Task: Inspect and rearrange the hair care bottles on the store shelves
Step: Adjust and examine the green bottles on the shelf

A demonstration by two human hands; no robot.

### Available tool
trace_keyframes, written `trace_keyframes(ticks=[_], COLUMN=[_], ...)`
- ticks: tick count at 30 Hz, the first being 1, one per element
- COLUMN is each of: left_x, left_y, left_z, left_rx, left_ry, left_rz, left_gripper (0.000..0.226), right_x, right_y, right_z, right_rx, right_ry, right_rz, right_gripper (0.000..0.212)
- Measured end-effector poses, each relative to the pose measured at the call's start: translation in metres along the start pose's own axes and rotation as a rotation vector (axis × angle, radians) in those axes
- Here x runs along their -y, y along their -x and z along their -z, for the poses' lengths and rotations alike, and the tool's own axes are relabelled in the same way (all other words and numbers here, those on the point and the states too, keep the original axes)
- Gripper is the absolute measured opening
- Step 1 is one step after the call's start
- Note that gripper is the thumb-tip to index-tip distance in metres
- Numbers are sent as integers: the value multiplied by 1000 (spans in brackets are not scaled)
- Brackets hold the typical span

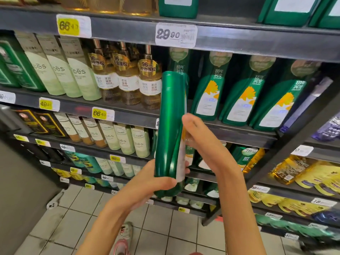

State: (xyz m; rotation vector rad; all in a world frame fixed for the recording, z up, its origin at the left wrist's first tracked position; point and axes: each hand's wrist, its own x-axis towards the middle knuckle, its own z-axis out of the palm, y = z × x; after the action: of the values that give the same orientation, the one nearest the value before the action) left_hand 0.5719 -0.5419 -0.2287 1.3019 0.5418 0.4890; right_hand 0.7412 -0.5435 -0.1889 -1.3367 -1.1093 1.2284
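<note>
Store shelves (239,43) ahead, packed with bottles. Holds green bottle (168,116) just before matching green row (211,74), long axis close to vertical. Grips base with left hand (156,181); clasps middle with right hand (198,138), nearer that row.

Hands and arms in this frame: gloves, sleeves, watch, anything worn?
No gloves: the left hand and right hand are bare. No sleeve comes into view down to the frame's lower edge. No watch, ring or wristband shows.
</note>
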Motion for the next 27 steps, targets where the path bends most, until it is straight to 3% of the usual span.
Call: trace_keyframes(ticks=[2,4,6,8,11,13,17,20,24,27], left_x=[6,11,14,18,23,25,34,42,46,46], left_y=[6,6,4,1,-4,-7,-13,-14,-13,-11], left_z=[7,9,11,13,12,11,18,20,20,21], left_rx=[255,303,207,66,-145,-228,-343,-440,-493,-517], left_ry=[206,360,413,288,20,-33,-96,-206,-252,-268], left_rz=[18,75,147,167,114,71,66,47,-17,-21], left_gripper=[69,73,79,79,63,53,44,52,63,66], right_x=[-9,-14,-19,-23,-31,-33,-34,-33,-35,-36], right_y=[3,3,-2,-7,-13,-12,-6,-1,-1,-3], right_z=[2,0,-1,-1,-3,-5,-3,-3,-9,-11], right_rx=[136,171,145,93,-25,-54,138,329,347,366], right_ry=[-128,-245,-270,-224,-87,21,94,152,215,235], right_rz=[-121,-134,-79,-42,-52,-48,7,-10,14,19], right_gripper=[78,61,51,39,33,34,38,48,62,59])
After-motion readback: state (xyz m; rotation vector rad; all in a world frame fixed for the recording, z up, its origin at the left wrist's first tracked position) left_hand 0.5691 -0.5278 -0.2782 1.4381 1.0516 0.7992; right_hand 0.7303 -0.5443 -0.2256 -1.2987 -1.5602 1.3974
